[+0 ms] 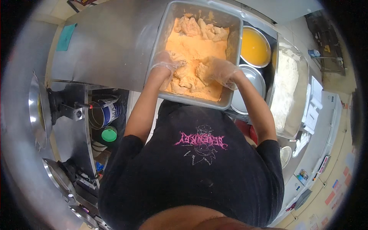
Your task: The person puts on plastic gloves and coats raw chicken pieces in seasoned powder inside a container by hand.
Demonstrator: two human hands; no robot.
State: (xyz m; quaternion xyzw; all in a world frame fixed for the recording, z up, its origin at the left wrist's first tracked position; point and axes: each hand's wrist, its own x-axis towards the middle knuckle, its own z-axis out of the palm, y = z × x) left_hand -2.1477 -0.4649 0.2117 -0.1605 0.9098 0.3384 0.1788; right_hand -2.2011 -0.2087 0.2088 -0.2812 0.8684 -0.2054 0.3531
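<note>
A deep grey plastic tub (198,105) in front of me holds orange seasoned flour (198,47). My left hand (166,63), in a clear plastic glove, reaches in at the left side, its fingers among flour-coated chicken pieces (185,82); whether they grip one is blurred. My right hand (220,70), gloved the same way, closes around a coated chicken piece (202,72) right of the middle. More chicken pieces (188,26) rest on the flour along the tub's far side.
Right of the tub stand a round metal bowl of yellow-orange liquid (254,47) and another metal bowl (250,86). Beyond them is a long metal tray of white flour (284,86). A steel counter (112,51) extends left, above a bucket (107,113) and burners with metal pans (40,109).
</note>
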